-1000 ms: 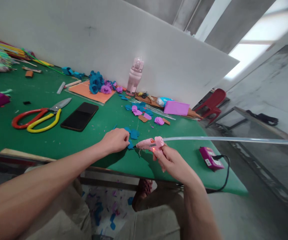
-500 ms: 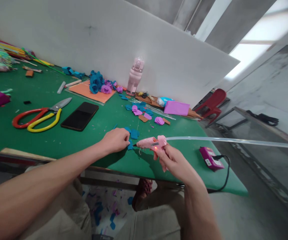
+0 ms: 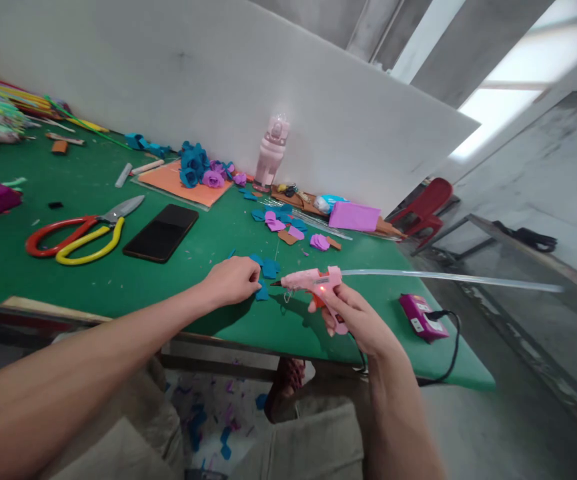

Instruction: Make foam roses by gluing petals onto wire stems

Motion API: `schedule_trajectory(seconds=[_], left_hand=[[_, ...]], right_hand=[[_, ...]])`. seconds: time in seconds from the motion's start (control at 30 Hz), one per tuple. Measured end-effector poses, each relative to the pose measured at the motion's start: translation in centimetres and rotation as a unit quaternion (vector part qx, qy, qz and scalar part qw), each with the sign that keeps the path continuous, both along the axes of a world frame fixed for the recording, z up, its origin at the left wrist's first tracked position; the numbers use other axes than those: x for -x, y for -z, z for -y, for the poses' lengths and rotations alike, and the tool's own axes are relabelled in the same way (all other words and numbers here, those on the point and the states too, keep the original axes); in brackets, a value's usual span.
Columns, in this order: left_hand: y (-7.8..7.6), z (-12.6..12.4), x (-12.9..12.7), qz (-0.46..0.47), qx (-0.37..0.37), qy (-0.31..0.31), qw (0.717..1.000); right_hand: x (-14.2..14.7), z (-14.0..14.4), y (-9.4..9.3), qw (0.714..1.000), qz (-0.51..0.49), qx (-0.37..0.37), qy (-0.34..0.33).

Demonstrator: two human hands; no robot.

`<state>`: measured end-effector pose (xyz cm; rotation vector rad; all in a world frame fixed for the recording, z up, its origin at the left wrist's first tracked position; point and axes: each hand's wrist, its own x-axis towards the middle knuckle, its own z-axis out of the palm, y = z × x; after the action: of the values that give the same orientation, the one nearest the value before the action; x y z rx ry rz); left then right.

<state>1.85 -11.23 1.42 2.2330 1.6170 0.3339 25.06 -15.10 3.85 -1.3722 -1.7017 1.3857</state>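
My right hand (image 3: 355,319) grips a pink hot glue gun (image 3: 311,281) whose nozzle points left, just above the green table (image 3: 118,280). A long clear glue stick (image 3: 448,277) juts out of its back toward the right. My left hand (image 3: 232,280) rests on the table with its fingers pinching a small blue foam piece (image 3: 261,292), a short gap from the nozzle tip. More blue foam cut-outs (image 3: 268,267) lie just beyond my fingers.
Red and yellow scissors (image 3: 75,238) and a black phone (image 3: 161,233) lie at left. Blue and purple foam flowers (image 3: 199,169) sit on an orange sheet by a pink bottle (image 3: 271,152). A magenta box (image 3: 419,318) with a black cable lies near the right edge.
My right hand has tilted the glue gun and shifted it slightly right and up, so the nozzle stands a little farther from the blue piece. My left hand has stayed put.
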Motion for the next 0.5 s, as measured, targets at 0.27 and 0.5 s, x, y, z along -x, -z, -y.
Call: schedule_trajectory(seconds=[0.27,0.5], left_hand=[[-0.1,-0.8,0.2,0.092,0.025,0.008,0.995],[-0.1,-0.7,0.3,0.108,0.035,-0.022,0.993]], right_hand=[[0.2,-0.6,0.9,0.988,-0.126,0.086,0.004],[1.3,-0.7,1.7,0.996,-0.077,0.051,0.007]])
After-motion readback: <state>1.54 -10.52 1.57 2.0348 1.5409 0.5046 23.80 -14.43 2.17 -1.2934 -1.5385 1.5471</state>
